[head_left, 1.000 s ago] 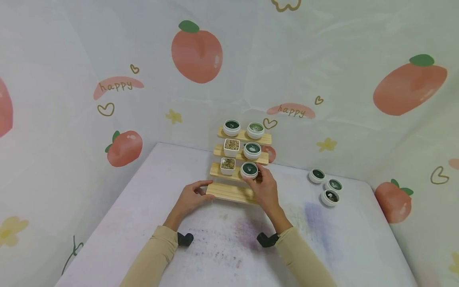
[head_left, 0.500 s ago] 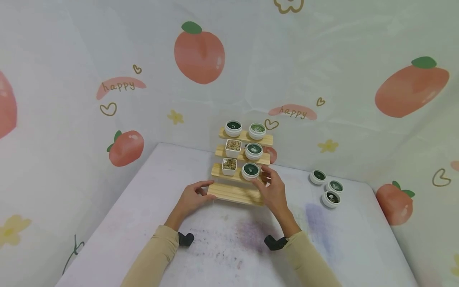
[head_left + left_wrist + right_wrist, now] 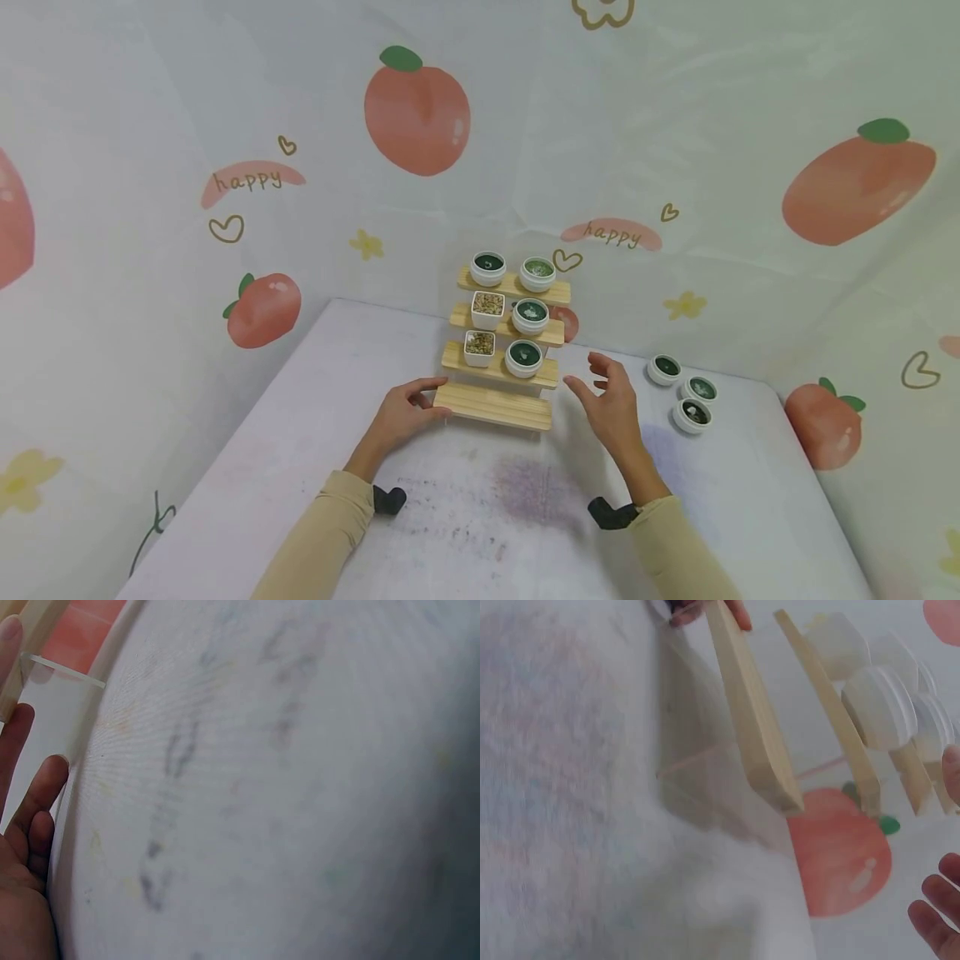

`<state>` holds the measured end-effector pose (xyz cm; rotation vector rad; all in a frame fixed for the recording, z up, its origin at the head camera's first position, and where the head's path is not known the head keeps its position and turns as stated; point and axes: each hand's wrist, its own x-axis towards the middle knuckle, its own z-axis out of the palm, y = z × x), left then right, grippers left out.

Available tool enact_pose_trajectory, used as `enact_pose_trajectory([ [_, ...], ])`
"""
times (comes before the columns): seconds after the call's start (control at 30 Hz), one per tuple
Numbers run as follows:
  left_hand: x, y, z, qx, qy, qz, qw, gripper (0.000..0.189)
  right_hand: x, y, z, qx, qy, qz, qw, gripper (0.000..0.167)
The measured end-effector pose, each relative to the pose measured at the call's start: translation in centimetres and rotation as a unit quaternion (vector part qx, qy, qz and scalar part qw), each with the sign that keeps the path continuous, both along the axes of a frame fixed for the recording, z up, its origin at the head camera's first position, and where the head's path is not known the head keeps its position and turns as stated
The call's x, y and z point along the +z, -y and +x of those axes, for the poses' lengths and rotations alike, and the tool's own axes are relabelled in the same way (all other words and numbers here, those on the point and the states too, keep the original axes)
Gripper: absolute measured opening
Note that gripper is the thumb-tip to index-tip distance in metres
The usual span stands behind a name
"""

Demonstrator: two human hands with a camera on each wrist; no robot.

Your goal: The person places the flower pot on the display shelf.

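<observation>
A four-tier wooden display stand point(image 3: 491, 404) carries small white pots on its upper three tiers; its lowest tier is bare. On the third tier down sit a round pot with a dark green top point(image 3: 523, 357) and a square pot with a grainy top point(image 3: 480, 347). My left hand point(image 3: 401, 419) holds the left end of the lowest tier between thumb and fingers; the left wrist view shows its fingertips point(image 3: 51, 774) by the stand's clear side support point(image 3: 64, 690). Off the stand's right side, my right hand point(image 3: 611, 408) hovers with spread, slightly bent fingers, holding nothing.
Three round white pots cluster on the table's right, among them a dark-topped one point(image 3: 692, 415). A white cloth with fruit prints point(image 3: 417, 121) hangs behind and at both sides. The white tabletop point(image 3: 465, 517) has purple and dark stains.
My right hand has let go of the round pot on the third tier and moved right, away from the stand. That pot stays in place. The left hand keeps its hold.
</observation>
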<state>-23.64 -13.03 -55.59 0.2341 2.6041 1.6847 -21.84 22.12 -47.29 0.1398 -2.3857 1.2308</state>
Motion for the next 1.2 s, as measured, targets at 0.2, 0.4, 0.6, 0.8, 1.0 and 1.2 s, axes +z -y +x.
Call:
enact_pose_trajectory([
  [0.2,-0.1,-0.1,0.1,0.001,0.006,0.0,1.0,0.056,-0.1,-2.4,0.3,-0.026,0.01,0.031,0.9991,0.063],
  [0.4,-0.1,0.0,0.1,-0.001,0.007,0.002,1.0,0.056,-0.2,-5.1,0.4,-0.065,0.036,0.041,0.9964,0.066],
  [0.6,-0.2,0.1,-0.2,0.001,0.003,0.005,1.0,0.057,-0.2,-7.8,0.6,-0.108,0.05,0.047,0.9918,0.066],
  [0.8,0.1,0.1,-0.2,0.002,0.012,0.002,0.9999,0.059,-0.7,-9.7,1.4,-0.14,0.081,0.049,0.9857,0.071],
  [1.0,0.5,0.0,-0.2,0.001,0.024,0.0,0.9997,0.058,-1.4,-11.5,2.0,-0.175,0.1,0.043,0.9786,0.075],
  [1.2,0.4,0.0,-0.2,0.0,0.024,0.004,0.9997,0.058,-2.5,-13.5,2.0,-0.203,0.121,0.039,0.9708,0.078],
])
